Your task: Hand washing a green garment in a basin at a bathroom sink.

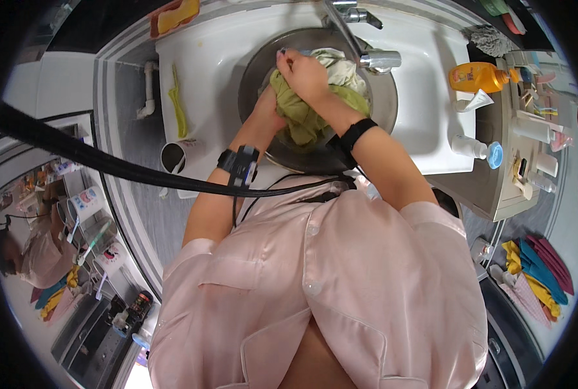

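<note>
A wet-looking olive-green cloth (300,115) is bunched up over a round metal basin (253,84) set in the white sink. From above, my right hand (305,76) is closed on its upper left part, the fingers curled in. My left hand (271,111) grips the cloth's left side, with most of its fingers hidden by the folds. A white patterned cloth (339,70) lies in the basin just behind the green one. The chrome faucet (380,60) reaches over the basin to the right of my hands.
A yellow-green brush (177,107) and a cup (180,157) stand on the sink's left edge. To the right are an orange bottle (476,78), a white tube (477,101) and a white bottle (467,146). A black cable (107,168) crosses in front of my left forearm.
</note>
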### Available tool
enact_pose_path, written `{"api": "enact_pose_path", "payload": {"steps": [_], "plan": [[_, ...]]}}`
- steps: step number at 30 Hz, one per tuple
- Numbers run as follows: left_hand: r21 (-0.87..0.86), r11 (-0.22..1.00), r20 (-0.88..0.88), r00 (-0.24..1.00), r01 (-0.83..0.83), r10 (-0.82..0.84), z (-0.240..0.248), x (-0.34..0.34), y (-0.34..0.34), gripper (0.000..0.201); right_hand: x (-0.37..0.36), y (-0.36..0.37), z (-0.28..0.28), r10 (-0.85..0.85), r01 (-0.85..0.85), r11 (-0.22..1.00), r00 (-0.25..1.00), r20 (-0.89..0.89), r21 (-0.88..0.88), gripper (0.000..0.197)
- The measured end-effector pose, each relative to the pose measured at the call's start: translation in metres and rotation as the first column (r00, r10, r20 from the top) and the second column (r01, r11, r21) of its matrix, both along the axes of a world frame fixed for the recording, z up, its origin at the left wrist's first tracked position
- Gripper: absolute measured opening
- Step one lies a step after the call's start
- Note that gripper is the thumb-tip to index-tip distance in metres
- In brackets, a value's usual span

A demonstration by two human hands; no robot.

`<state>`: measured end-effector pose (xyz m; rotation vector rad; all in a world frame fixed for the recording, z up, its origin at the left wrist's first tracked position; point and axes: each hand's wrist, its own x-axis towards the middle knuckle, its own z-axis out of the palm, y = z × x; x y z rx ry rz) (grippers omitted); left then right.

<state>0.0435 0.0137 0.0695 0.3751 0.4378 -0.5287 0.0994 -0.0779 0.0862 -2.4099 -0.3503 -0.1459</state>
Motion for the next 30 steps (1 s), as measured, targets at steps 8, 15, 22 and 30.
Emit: {"api": "enact_pose_path", "payload": {"steps": [8, 15, 22, 30], "plan": [[0.699, 0.662, -0.089, 0.951, 0.271, -0.296, 0.041, -0.013, 0.022, 0.052, 0.016, -0.035, -0.005, 0.215, -0.015, 0.895, 0.89, -0.401, 0.445, 0.052], [0.554, 0.83, 0.091, 0.987, 0.06, -0.132, 0.041, -0.015, 0.034, 0.033, 0.019, -0.069, 0.011, 0.186, -0.152, 0.983, 0.818, -0.545, 0.106, 0.054], [0.531, 0.826, 0.236, 0.969, -0.19, 0.071, 0.026, -0.016, 0.048, 0.016, -0.013, -0.034, -0.003, 0.054, 0.069, 0.914, 0.956, -0.289, 0.4, 0.048], [0.323, 0.878, 0.269, 0.924, -0.354, 0.273, -0.01, -0.015, 0.023, 0.021, -0.045, 0.008, 0.037, 0.547, -0.53, 0.836, 0.782, 0.3, -0.143, 0.032]]}}
